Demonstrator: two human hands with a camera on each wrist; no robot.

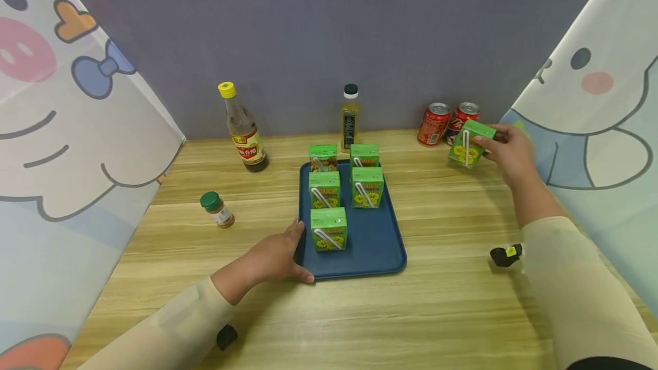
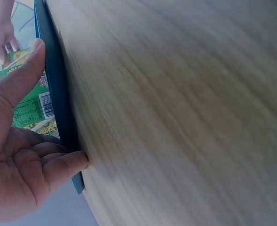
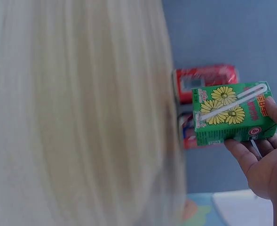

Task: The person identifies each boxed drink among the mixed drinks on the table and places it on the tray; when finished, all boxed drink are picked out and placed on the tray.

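In the head view my right hand (image 1: 514, 153) pinches a green drink carton (image 1: 472, 144), yellow flowers and a white straw on its front, raised before two red cans. Thumb and fingers grip opposite sides of this carton (image 3: 230, 113) in the right wrist view. At the near left corner of a dark blue tray (image 1: 377, 247), my left hand (image 1: 275, 256) holds the edge, thumb at the front rim and fingers along the left side. Several matching cartons (image 1: 329, 233) stand on the tray in two columns, the left one reaching nearer to me.
Red cans (image 1: 433, 125) stand by the back wall at right. Behind the tray is a bottle of yellowish liquid (image 1: 350, 121). A dark sauce bottle (image 1: 247, 139) with a yellow cap and a green-lidded spice jar (image 1: 218, 210) stand to the left. Printed panels flank the table.
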